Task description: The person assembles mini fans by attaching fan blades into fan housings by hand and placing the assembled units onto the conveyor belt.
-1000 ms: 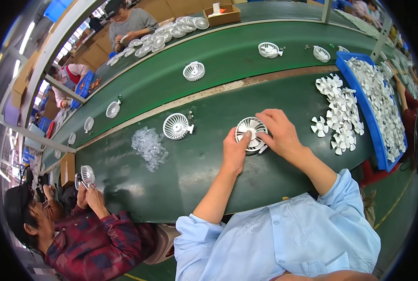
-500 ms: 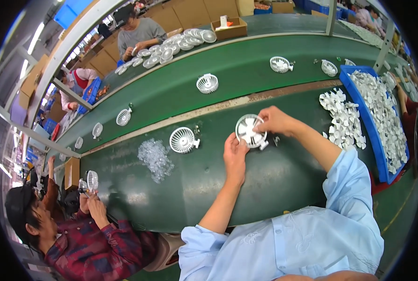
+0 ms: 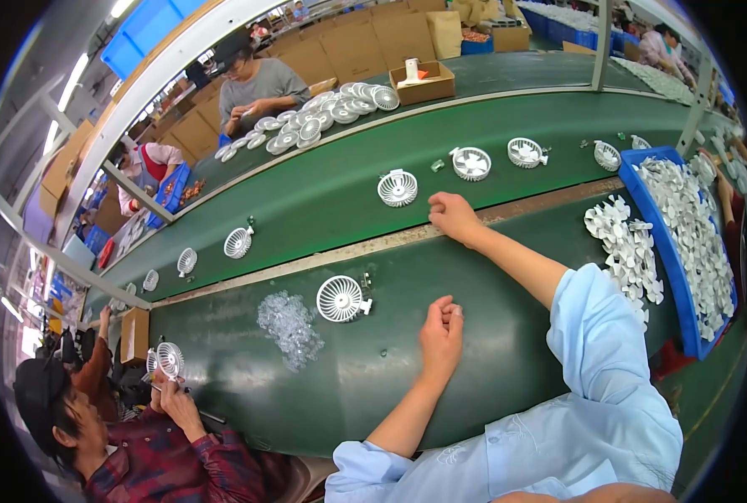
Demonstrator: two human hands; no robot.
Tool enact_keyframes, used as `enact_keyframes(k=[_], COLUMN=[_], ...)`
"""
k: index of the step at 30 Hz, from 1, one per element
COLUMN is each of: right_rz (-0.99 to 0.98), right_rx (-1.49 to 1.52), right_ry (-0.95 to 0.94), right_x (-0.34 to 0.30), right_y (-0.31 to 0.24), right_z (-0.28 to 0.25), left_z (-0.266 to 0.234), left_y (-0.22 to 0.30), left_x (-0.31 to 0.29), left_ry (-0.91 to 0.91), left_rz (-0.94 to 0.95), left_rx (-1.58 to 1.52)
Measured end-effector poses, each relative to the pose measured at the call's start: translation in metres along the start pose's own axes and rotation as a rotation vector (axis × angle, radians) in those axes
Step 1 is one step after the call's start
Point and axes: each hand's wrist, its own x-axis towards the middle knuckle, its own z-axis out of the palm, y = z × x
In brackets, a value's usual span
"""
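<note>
My right hand (image 3: 455, 218) is above the near edge of the green conveyor belt, its fingers curled in with nothing visible in them. Just beyond it lies a white fan housing with blades (image 3: 472, 165), apart from the hand, a small green circuit board (image 3: 437, 166) beside it. Over the dark green worktable (image 3: 507, 335) is my left hand (image 3: 442, 342), thumb and fingers drawn together; whether they hold anything small is hidden. To its left a ribbed white fan housing (image 3: 340, 298) lies on the table, near a pile of clear small plastic pieces (image 3: 290, 330).
White fan blades (image 3: 625, 247) are heaped at the right, against a blue tray (image 3: 683, 285) full of more. Several fan housings ride the belt (image 3: 323, 205). A co-worker (image 3: 130, 427) handles a housing at the left. Across the belt, another person (image 3: 260, 84) sits behind white round covers (image 3: 319, 117).
The bladed fan has left my hands and now lies on the belt. My right hand has moved away from me; my left has dropped back toward me. The whole view has shifted slightly.
</note>
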Motion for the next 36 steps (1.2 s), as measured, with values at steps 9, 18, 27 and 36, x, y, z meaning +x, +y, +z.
enact_keyframes(k=[9,18,27,36], right_rz=[-0.241,-0.552,-0.463,0.053], right_rx=[-0.434,-0.353,-0.517,-1.040], right_ry=[0.056,-0.096,0.315,0.399], right_x=[0.051,-0.109,-0.225,-0.248], right_y=[0.032,-0.050,-0.016,0.237], right_z=[0.043,-0.016,-0.154,-0.467], left_z=[0.008,-0.026,-0.008,0.015], left_y=[-0.004,0.014,0.009,0.000], left_x=[0.000,0.017,0.001,-0.001], left_ry=[-0.057,0.033,-0.190,-0.265], left_rz=[-0.003,-0.217,-0.311,-0.060], left_rx=[-0.084,-0.805,-0.648,-0.334])
